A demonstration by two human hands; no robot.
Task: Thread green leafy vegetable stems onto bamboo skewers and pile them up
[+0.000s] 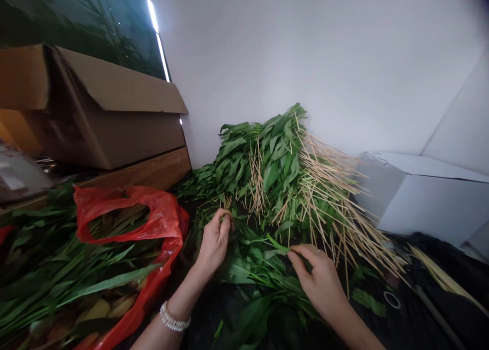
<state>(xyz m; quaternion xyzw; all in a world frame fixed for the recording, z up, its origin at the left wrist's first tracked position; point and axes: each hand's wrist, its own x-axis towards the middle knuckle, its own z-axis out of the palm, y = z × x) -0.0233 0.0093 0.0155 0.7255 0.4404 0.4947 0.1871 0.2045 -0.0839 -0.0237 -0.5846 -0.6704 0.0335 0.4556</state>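
A tall heap of green leafy stalks threaded on thin bamboo skewers [290,182] leans against the white wall. Loose green leaves [252,266] lie on the dark surface in front of it. My left hand [214,240], a pearl bracelet on its wrist, pinches a green stem at the foot of the heap with its fingers closed. My right hand [319,278] pinches the end of a green leaf stalk [277,244] between thumb and forefinger, just right of the loose leaves.
A red plastic bag [153,222] full of long green leaves lies at the left. Cardboard boxes [99,115] stand on a wooden ledge behind it. A white box [424,192] sits at the right, and a small ring [391,299] lies near scattered skewers.
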